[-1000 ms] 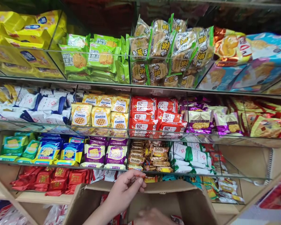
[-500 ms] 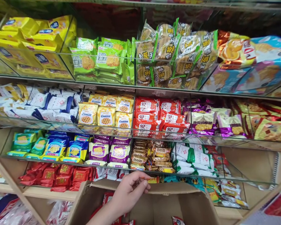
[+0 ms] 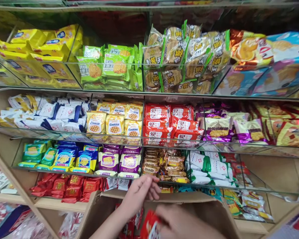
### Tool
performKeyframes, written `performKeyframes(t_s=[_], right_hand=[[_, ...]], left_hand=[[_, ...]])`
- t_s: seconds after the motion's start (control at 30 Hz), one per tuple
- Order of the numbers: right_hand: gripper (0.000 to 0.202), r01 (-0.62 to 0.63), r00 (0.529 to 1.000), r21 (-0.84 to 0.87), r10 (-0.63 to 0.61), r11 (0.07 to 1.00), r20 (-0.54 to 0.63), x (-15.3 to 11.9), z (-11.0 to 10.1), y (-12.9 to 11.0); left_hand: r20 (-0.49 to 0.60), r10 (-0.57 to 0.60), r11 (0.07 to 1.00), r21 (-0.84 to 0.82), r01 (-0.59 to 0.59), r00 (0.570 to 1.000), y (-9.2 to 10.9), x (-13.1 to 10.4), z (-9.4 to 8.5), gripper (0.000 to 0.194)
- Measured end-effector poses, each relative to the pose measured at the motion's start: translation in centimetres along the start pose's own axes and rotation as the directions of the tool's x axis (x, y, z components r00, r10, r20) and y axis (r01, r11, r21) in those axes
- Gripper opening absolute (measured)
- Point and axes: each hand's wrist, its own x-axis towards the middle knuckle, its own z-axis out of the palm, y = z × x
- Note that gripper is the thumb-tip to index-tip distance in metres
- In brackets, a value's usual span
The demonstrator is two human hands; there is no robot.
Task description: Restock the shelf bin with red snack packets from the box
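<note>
My left hand (image 3: 142, 192) hovers over the back edge of a cardboard box (image 3: 186, 198), its fingers loosely bent, slightly apart and holding nothing. Low over the box, my right hand (image 3: 176, 220), blurred by motion, grips a red snack packet (image 3: 150, 225). More red packets (image 3: 128, 229) lie in the box, partly covered by my left forearm. Just beyond, small brown-wrapped snacks (image 3: 174, 162) fill a shelf compartment. Above them, red packets with white labels (image 3: 158, 113) are stacked in rows.
Clear dividers split the shelves. Yellow cookie packs (image 3: 114, 124), purple soda biscuits (image 3: 129, 162) and white-green packets (image 3: 209, 164) surround the middle. Green packs (image 3: 117, 63) sit on the upper shelf. Red foil packets (image 3: 74, 186) lie at lower left, near a wooden post (image 3: 22, 192).
My right hand has come into view from the lower right with a red snack packet. My left hand stays near the box edge, its fingers turned lower. The view has shifted slightly.
</note>
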Motion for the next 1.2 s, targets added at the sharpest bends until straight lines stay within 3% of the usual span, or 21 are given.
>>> performKeyframes(t_s=[0.07,0.17,0.23,0.33,0.47,0.6,0.73,0.83,0.93,1.0,1.07,1.13,1.2], right_hand=[[0.019,-0.114,0.993,0.148,0.118,0.982,-0.018,1.2,-2.3,1.2],[0.022,-0.211,0.952,0.402,0.281,0.891,-0.123,2.6,-4.2,3.3],[0.028,-0.196,0.918,0.565,0.353,0.802,-0.183,3.2,-3.9,4.5],[0.039,-0.179,0.886,0.719,0.428,0.672,-0.18,3.4,-2.1,5.8],[0.04,-0.201,0.844,0.783,0.509,0.589,-0.167,2.8,-0.4,6.3],[0.038,-0.216,0.842,0.822,0.527,0.526,-0.116,1.8,0.0,6.0],[0.035,-0.191,0.841,0.818,0.52,0.543,-0.149,1.5,0.3,5.9],[0.034,-0.167,0.843,0.778,0.497,0.606,-0.206,1.8,0.7,5.9],[0.031,-0.174,0.848,0.665,0.454,0.726,-0.274,1.7,0.3,5.3],[0.026,-0.172,0.833,0.496,0.395,0.851,-0.388,1.4,-1.1,4.5],[0.021,-0.125,0.773,0.257,0.256,0.958,-0.58,0.9,-3.8,3.4],[0.023,-0.117,0.613,-0.014,0.061,0.993,-0.788,0.9,-7.4,2.4],[0.027,-0.217,0.454,-0.251,-0.13,0.943,-0.881,1.6,-11.5,1.8]], left_hand=[[0.02,-0.043,0.995,-0.088,0.045,0.999,0.2,0.7,0.0,0.057],[0.069,-0.089,0.996,-0.016,0.09,0.994,0.4,1.9,0.5,0.047],[0.052,-0.1,0.995,0.005,0.1,0.994,0.6,2.5,0.9,0.038],[-0.045,-0.115,0.988,-0.111,0.109,0.992,0.6,3.0,1.2,0.031],[-0.075,-0.168,0.955,-0.26,0.144,0.983,0.4,2.7,0.9,0.026],[-0.097,-0.175,0.959,-0.244,0.147,0.98,0.2,2.1,0.7,0.029],[-0.104,-0.15,0.966,-0.229,0.123,0.983,0.1,1.8,0.7,0.028],[-0.111,-0.128,0.965,-0.243,0.098,0.986,-0.1,1.8,0.6,0.028],[-0.142,-0.095,0.968,-0.243,0.059,0.985,-0.2,1.8,0.5,0.032],[-0.149,-0.068,0.964,-0.266,0.026,0.987,-0.2,1.7,0.4,0.036],[-0.14,-0.052,0.958,-0.287,0.01,0.989,-0.2,1.6,0.2,0.037],[-0.126,-0.043,0.963,-0.271,0.008,0.991,-0.2,1.6,0.1,0.036],[-0.104,-0.032,0.976,-0.217,0.009,0.994,-0.3,1.6,0.0,0.036]])
